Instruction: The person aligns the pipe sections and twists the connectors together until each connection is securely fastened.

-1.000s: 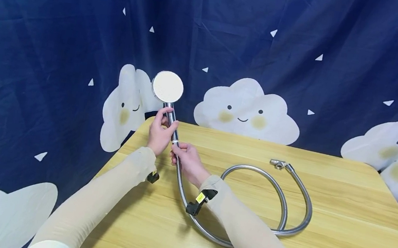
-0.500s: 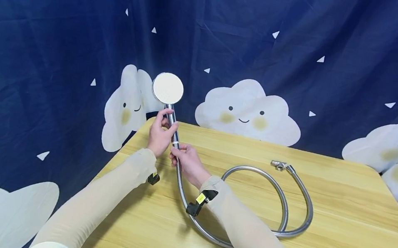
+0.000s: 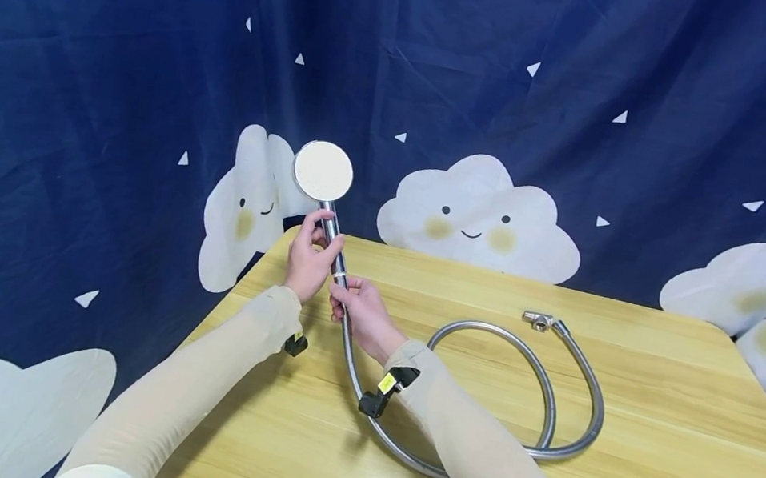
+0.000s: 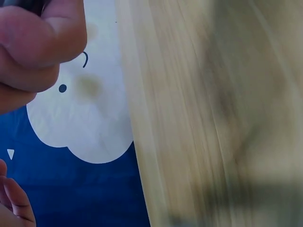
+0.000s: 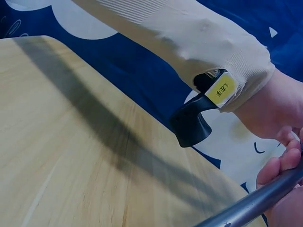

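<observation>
My left hand point(image 3: 310, 262) holds the chrome handle point(image 3: 331, 226) of a shower head between thumb and fingers. The round white face of the shower head point(image 3: 322, 170) points towards me, tilted up above the table's far left corner. Just below, my right hand point(image 3: 367, 316) pinches the grey metal shower hose point(image 3: 348, 351) by its upper end, close under the handle's white ring point(image 3: 338, 274). In the right wrist view, fingers point(image 5: 289, 158) curl round the hose point(image 5: 255, 201). The left wrist view shows curled fingers point(image 4: 42, 47) at its upper left; what they hold is mostly cut off.
The hose runs down and loops over the wooden table point(image 3: 666, 405), partly hidden under my right forearm. Its other end meets a small metal fitting point(image 3: 539, 321) at the back right. A blue curtain point(image 3: 465, 56) with white clouds hangs behind and along the left side.
The head view has shifted slightly, so the scene sits a little further right and lower. Both hands keep their grips on the handle and hose, with no clear movement.
</observation>
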The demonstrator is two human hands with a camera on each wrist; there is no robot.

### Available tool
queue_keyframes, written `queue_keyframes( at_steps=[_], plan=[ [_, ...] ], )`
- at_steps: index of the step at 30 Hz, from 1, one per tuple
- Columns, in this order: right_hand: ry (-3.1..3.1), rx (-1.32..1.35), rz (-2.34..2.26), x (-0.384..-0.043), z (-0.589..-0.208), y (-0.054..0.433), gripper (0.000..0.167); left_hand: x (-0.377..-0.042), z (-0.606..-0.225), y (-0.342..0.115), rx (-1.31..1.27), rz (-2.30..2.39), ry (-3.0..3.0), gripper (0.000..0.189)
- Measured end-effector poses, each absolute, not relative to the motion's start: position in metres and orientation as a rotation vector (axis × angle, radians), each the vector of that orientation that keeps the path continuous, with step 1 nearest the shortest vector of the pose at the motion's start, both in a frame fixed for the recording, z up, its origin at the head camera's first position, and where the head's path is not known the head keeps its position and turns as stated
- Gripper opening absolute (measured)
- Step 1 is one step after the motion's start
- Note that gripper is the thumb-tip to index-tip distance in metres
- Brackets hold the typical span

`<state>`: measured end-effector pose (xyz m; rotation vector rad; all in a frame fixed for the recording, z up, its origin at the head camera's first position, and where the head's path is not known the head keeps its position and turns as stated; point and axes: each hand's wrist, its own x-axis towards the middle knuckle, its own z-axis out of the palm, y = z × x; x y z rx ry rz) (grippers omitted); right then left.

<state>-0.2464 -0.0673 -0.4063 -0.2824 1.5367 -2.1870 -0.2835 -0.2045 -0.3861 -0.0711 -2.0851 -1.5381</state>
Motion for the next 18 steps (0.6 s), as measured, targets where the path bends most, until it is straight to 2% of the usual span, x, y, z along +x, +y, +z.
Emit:
queue_keyframes(
  at_steps=[4,9,14,18],
  plan=[
    [1.514,-0.295,-2.199,-0.2469,-0.4074,-0.0667,0.008,-0.2853,-0.3872,-0.2053,-0.062,-1.529,-2.088,0.041],
    [1.477,-0.287,-2.190,-0.2488,-0.4076,-0.0661,0.025,-0.2844,-0.3871,-0.2054,-0.032,-1.527,-2.093,0.040],
    [1.498,-0.263,-2.198,-0.2497,-0.4077,-0.0670,0.007,-0.2850,-0.3873,-0.2045,-0.063,-1.528,-2.109,0.040],
    [1.473,-0.279,-2.203,-0.2497,-0.4080,-0.0665,0.010,-0.2863,-0.3876,-0.2044,-0.067,-1.519,-2.107,0.040]
  ],
)
